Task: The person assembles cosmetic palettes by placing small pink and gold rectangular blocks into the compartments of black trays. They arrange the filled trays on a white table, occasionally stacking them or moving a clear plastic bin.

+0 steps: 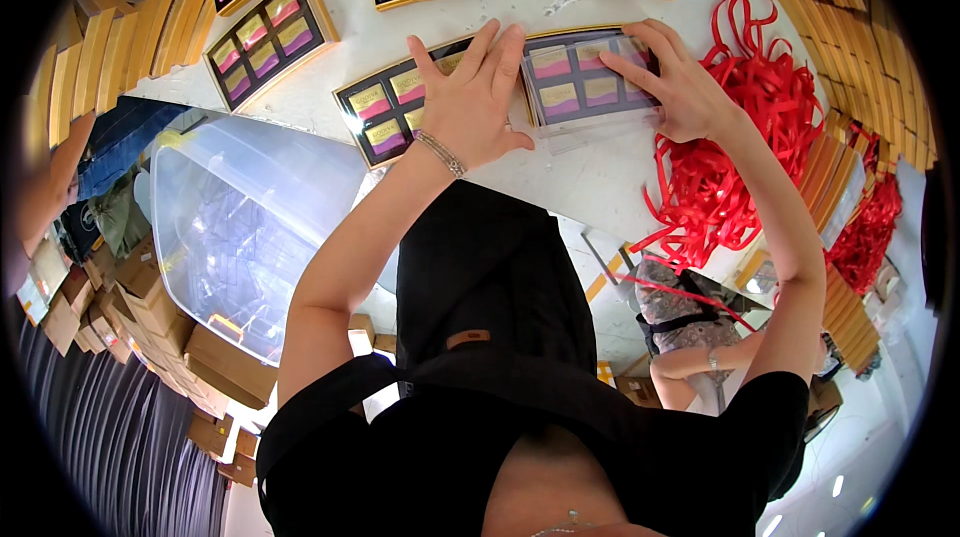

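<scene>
Left hand [468, 109] is spread wide, palm down, over a flat black box [388, 114] with a gold rim and shiny pink, purple and gold squares; no grip shows. Right hand [690, 92] is half curled, fingers apart, at the three o'clock end of a clear, thin plastic lid [610, 124]. It seems to touch the lid, but one cannot tell if it holds it tight. The lid lies over a second black, gold-rimmed box [575, 34] on the white desk [590, 175]. Its long side runs about nine to three o'clock. From the left hand it is toward three o'clock; the right hand is nearer.
</scene>
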Demonstrator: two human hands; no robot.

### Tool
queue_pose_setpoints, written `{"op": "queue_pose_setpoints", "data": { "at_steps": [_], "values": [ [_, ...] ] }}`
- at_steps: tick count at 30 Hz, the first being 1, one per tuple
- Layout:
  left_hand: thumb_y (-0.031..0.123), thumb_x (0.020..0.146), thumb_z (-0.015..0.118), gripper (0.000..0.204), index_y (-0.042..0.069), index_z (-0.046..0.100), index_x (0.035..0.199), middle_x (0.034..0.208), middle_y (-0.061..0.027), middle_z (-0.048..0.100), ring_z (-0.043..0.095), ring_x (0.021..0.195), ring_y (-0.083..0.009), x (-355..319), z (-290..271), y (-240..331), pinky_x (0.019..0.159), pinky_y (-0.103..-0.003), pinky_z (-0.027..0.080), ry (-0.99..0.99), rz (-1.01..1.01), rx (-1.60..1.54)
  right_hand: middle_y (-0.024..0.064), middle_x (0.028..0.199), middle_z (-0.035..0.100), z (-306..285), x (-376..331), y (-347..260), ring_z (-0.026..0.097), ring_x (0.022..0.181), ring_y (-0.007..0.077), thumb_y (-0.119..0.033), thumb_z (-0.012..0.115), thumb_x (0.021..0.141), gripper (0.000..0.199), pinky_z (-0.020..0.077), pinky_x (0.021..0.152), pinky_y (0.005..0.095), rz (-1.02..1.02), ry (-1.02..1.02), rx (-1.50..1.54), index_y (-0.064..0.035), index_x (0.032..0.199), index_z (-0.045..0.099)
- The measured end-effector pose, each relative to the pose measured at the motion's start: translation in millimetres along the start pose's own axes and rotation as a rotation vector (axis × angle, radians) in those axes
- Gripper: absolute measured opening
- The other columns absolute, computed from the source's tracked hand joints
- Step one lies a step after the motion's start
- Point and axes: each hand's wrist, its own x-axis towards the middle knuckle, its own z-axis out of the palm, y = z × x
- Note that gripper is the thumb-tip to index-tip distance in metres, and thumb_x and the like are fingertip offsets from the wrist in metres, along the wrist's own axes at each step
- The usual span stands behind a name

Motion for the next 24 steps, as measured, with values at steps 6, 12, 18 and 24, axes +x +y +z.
{"op": "queue_pose_setpoints", "data": {
  "at_steps": [6,12,18,24],
  "values": [
    [0.038,0.056,0.088,0.123,0.002,0.017,0.150,0.144,-0.0047,0.043,0.038,0.135,-0.0205,3.5,10.0,5.6,0.099,-0.082,0.009,0.043,-0.050,-0.074,0.0155,0.144,0.034,-2.8,9.4,1.9,0.033,0.134,0.0375,0.006,0.080,0.041,0.117,0.0487,0.099,0.0404,0.015,0.040,-0.001,-0.0303,0.145,0.039],
    [0.035,0.057,0.087,0.119,0.000,0.020,0.148,0.137,-0.0041,0.049,0.040,0.133,-0.0193,7.6,5.8,5.4,0.101,-0.080,0.011,0.032,-0.074,-0.088,0.0160,0.142,0.035,-3.6,13.1,1.9,0.036,0.132,0.0375,0.005,0.079,0.043,0.114,0.0487,0.098,0.0405,0.015,0.062,-0.033,-0.0309,0.144,0.040],
    [0.029,0.051,0.088,0.122,0.002,0.018,0.147,0.138,0.0003,0.049,0.042,0.132,-0.0210,7.6,7.1,0.6,0.106,-0.075,0.008,0.042,-0.069,-0.124,0.0156,0.141,0.036,5.4,12.7,-1.4,0.037,0.130,0.0378,0.003,0.079,0.043,0.112,0.0484,0.098,0.0418,0.044,0.093,0.004,-0.0303,0.143,0.042],
    [0.029,0.050,0.088,0.124,0.002,0.018,0.148,0.137,0.0003,0.050,0.042,0.132,-0.0205,10.3,5.2,0.0,0.106,-0.074,0.009,0.034,-0.080,-0.110,0.0151,0.143,0.033,3.1,12.8,2.6,0.037,0.131,0.0389,0.000,0.083,0.043,0.111,0.0497,0.096,0.0420,0.014,0.094,-0.094,-0.0287,0.143,0.042]
  ]
}}
